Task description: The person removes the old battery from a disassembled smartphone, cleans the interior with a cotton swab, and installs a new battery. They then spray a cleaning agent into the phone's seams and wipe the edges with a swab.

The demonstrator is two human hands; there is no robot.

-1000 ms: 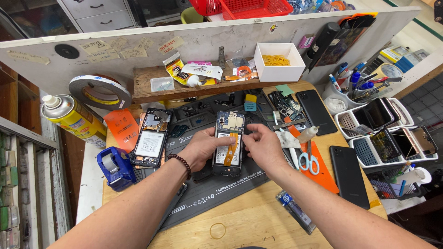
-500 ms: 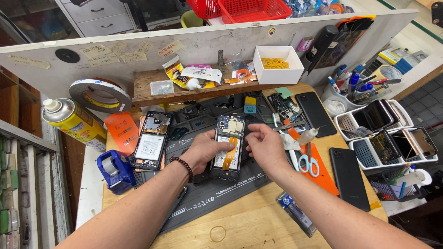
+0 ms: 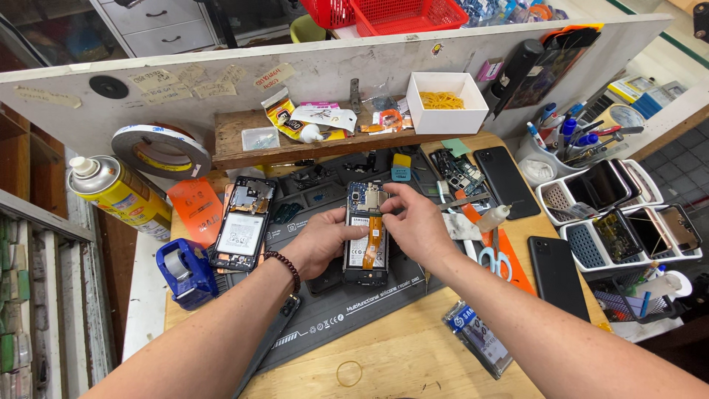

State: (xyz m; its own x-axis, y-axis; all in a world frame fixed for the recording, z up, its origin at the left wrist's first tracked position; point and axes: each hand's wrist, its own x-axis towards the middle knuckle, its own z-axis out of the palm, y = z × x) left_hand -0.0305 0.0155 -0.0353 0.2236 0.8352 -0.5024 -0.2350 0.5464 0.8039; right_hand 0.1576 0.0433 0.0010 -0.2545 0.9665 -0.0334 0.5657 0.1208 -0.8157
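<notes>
Nearest me, at six o'clock on the wooden table (image 3: pixel 413 362), a rubber band (image 3: pixel 349 373) lies flat, and a small blue-printed packet (image 3: pixel 476 336) sits off toward five. Moving up, I see both forearms reaching in over the dark silicone mat (image 3: pixel 332 314).

Dead centre, the opened phone (image 3: pixel 366 244) lies on the mat with its back off, orange ribbon cable running down its middle. My left hand (image 3: pixel 325 240), bead bracelet at the wrist, grips the phone's left edge, fingers curled around it. My right hand (image 3: pixel 417 222) is pinched narrow at the phone's upper part, thumb and fingertips touching the top of the board; whether a small part sits between them I can't tell.

At nine o'clock, a second opened phone (image 3: pixel 242 233) lies just beside the left hand, and a blue tape dispenser (image 3: pixel 185 272) sits below it. At three o'clock, scissors (image 3: pixel 491 258) rest on an orange sheet, with a black phone (image 3: pixel 555 277) further right.

Farther out, at ten o'clock, a yellow spray can (image 3: pixel 118 193) lies on its side near a big tape roll (image 3: pixel 159 150). At two o'clock, white trays (image 3: pixel 628 214) hold several phones. At twelve, a wooden shelf (image 3: pixel 236 144) carries a white box (image 3: pixel 447 103) of yellow bits.
</notes>
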